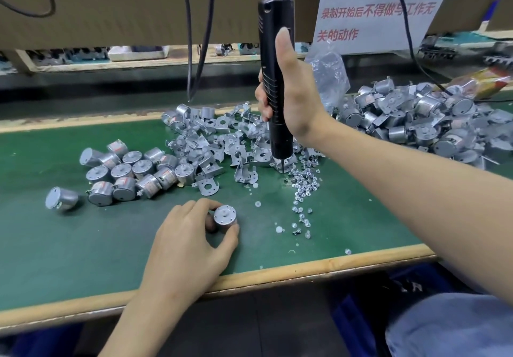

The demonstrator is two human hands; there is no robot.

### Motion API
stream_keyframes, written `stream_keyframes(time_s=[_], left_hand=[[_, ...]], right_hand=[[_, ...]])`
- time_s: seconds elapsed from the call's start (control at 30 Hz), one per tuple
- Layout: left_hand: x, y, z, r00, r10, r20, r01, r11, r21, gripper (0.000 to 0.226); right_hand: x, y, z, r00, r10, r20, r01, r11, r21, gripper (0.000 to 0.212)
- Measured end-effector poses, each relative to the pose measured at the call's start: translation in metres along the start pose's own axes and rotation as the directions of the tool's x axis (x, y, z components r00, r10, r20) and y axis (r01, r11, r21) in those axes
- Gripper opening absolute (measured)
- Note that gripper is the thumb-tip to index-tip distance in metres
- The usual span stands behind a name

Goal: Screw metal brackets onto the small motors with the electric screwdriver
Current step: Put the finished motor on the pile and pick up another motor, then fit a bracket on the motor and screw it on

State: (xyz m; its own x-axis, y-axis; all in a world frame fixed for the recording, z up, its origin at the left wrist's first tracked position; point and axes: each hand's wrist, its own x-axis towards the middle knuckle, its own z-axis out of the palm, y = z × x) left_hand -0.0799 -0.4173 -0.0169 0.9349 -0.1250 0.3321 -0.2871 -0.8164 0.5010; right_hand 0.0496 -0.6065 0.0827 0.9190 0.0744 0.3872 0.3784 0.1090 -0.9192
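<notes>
Right hand (294,93) wraps black ribbed screwdriver (273,12), upright, thumb up, 12 o'clock. Left hand (188,240) pinches small silver cylindrical motor (225,216), 6 o'clock, on green mat (83,245).

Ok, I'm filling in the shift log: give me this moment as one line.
left hand: grips motor on mat | right hand: grips screwdriver, bit by screws | brackets: in pile, none on motor

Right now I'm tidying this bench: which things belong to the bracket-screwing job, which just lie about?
Job: black electric screwdriver, silver cylindrical motor, grey bent metal brackets, small shiny screws.
Lying about: crumpled clear plastic bag, yellow wrapper, white paper sign.
</notes>
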Motion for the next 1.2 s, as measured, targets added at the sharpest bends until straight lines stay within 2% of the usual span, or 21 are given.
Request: stream_keyframes(time_s=[0.7, 1.2], left_hand=[[0.0007, -0.0011, 0.0006, 1.000, -0.013, -0.018, 0.013, 1.000, -0.009, 0.022], [0.0005, -0.0008, 0.0005, 1.000, -0.015, -0.013, 0.015, 1.000, -0.022, 0.023]], right_hand=[[-0.0051, 0.0025, -0.0010, 0.999, 0.045, -0.030, -0.046, 0.998, -0.029, 0.055], [-0.0031, 0.0035, -0.0009, 1.000, 0.018, -0.014, -0.019, 0.999, -0.043, 0.060]])
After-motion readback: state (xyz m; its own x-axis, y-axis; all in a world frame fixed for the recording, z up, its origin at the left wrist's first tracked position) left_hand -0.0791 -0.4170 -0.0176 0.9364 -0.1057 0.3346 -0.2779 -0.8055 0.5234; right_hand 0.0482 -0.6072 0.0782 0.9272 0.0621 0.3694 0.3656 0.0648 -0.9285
